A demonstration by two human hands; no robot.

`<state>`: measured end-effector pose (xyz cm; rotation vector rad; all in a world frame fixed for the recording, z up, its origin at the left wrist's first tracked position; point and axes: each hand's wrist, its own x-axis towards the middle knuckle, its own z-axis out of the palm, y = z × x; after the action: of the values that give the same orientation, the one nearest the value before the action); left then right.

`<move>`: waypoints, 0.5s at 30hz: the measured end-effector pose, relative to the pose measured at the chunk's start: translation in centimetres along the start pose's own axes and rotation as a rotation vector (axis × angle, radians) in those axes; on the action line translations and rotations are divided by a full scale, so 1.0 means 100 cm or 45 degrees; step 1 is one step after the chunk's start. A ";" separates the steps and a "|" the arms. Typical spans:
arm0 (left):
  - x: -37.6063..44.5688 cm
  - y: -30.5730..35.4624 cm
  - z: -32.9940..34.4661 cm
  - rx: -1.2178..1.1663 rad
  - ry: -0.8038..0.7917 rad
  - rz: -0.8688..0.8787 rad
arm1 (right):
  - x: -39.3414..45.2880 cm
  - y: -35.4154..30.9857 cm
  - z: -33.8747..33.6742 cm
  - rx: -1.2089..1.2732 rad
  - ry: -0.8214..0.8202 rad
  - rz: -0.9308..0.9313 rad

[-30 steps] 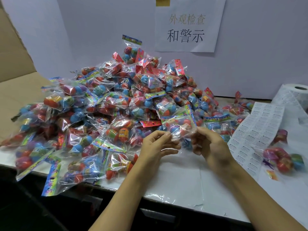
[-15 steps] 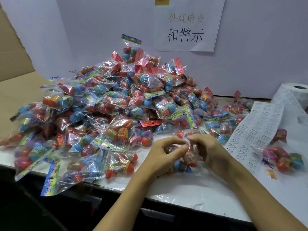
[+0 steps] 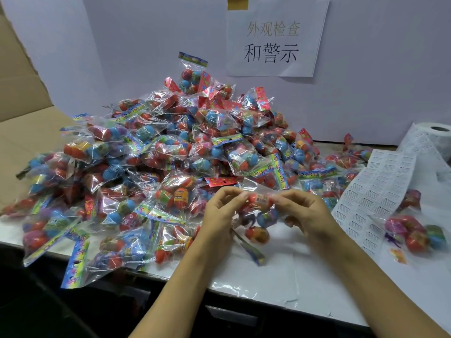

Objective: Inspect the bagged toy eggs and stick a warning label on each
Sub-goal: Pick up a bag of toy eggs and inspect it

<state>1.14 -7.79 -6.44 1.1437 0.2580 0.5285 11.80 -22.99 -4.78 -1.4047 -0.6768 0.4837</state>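
Observation:
A clear bag of toy eggs hangs between my hands just above the white table, its printed header card pointing down toward me. My left hand pinches the bag's upper left edge. My right hand pinches its upper right edge by an orange egg. A big heap of bagged eggs fills the table's left and middle. A strip of white warning labels runs from a roll at the right.
One separate bag of eggs lies on the label strip at the far right. A paper sign hangs on the white back wall. Cardboard stands at the left. The table's front edge runs just below my forearms.
The bag was first held spread up in front of the heap, then dropped lower and turned over. Now its header card hangs down and both hands pinch the top edge.

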 end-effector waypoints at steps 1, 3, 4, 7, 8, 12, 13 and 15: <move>0.000 0.000 0.001 0.005 -0.015 -0.021 | 0.002 0.001 -0.002 0.040 0.030 0.006; -0.002 0.001 0.002 -0.004 -0.047 -0.061 | 0.003 0.002 -0.004 0.075 0.067 0.028; -0.003 0.001 0.002 0.008 -0.079 -0.072 | 0.003 0.003 -0.004 0.075 0.064 0.036; -0.009 0.003 0.004 0.061 -0.207 -0.086 | 0.003 0.004 -0.002 0.075 0.018 0.037; -0.010 0.003 0.004 0.059 -0.222 -0.094 | 0.003 0.004 -0.001 0.093 0.008 0.035; -0.009 0.005 0.004 0.018 -0.202 -0.116 | 0.002 0.005 -0.001 -0.006 -0.075 0.034; -0.008 0.005 0.003 0.017 -0.202 -0.118 | 0.001 0.005 -0.001 -0.054 -0.088 0.026; -0.008 0.005 0.002 0.014 -0.201 -0.140 | 0.000 0.005 -0.001 -0.075 -0.104 -0.001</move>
<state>0.40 -8.16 -5.93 1.1683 0.1862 0.3379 11.93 -22.96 -5.30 -1.4464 -0.7627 0.5261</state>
